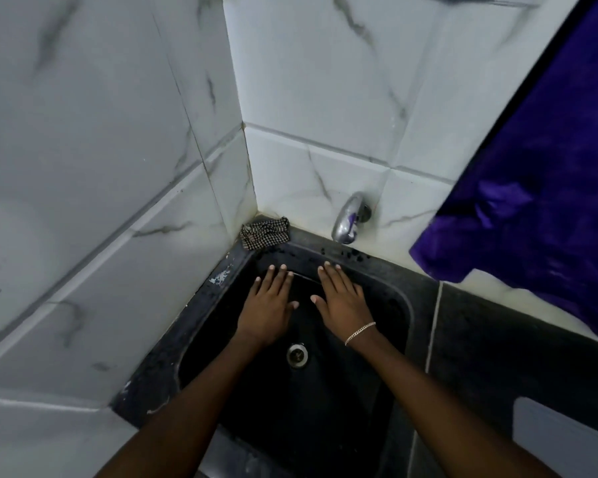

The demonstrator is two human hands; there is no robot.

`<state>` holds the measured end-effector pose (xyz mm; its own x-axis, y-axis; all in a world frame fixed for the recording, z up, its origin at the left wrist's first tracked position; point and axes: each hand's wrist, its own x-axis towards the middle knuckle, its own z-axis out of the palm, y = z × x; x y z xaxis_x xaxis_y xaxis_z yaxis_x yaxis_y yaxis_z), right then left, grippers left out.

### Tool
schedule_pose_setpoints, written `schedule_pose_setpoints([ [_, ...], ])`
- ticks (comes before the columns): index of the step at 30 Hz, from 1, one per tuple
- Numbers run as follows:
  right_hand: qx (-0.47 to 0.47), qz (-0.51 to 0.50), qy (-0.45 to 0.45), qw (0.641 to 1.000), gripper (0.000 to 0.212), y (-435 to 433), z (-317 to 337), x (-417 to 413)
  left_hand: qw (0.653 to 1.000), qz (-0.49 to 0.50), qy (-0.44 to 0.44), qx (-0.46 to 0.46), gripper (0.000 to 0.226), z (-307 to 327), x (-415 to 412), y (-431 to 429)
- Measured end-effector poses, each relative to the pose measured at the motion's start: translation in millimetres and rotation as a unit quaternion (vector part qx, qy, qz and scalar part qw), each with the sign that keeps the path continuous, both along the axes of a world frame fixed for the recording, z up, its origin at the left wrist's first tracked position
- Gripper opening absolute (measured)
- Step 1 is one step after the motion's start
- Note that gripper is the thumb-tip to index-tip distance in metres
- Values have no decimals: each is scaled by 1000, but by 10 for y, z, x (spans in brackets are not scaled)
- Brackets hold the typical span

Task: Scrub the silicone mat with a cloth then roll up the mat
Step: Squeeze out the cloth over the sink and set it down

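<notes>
At the left of the frame the tiled wall (83, 201) runs down to the dark rim of the sink (187, 326). In the corner where the two walls meet, just above the basin, the checked cloth (265, 232) lies bunched on the ledge, and neither hand is touching it. Right of it and lower, my left hand (268, 305) lies palm down inside the basin, its fingers (279, 279) straight and together, holding nothing. Between my hands is a thin pale line, which I take to be the far edge of the mat (304, 289). The mat is as dark as the sink, so I cannot trace its full outline, but it appears to lie flat on the basin floor under both palms. The drain (297, 354) shows uncovered below that, toward the bottom of the frame. My right hand (340, 300), with a bracelet (359, 332) on the wrist, presses flat in the same way, fingers spread a little and gripping nothing. Above it the tap (347, 219) comes out of the wall, with no water visible. Farther right a purple fabric (532, 201) hangs over the dark bench (497, 339). As for progress, the mat is not rolled at all, so that step is left. I cannot tell whether the scrubbing is done: the cloth is set aside, and my flat hands near the mat's far edge could mean I am ready to begin the roll.
</notes>
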<state>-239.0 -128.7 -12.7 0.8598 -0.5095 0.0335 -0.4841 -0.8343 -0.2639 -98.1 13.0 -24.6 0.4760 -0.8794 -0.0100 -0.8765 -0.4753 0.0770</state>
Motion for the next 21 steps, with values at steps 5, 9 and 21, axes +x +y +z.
schedule_pose_setpoints([
  [5,-13,-40,-19,999,65,151,105,-754,999,-29,2,-34,67,155,-730,0],
  [9,-25,-80,-44,996,62,201,128,-1432,997,-58,9,-48,66,184,-1366,-52],
  [21,-13,-202,-10,979,61,39,57,-3731,986,-157,52,-36,69,114,-3378,-507],
])
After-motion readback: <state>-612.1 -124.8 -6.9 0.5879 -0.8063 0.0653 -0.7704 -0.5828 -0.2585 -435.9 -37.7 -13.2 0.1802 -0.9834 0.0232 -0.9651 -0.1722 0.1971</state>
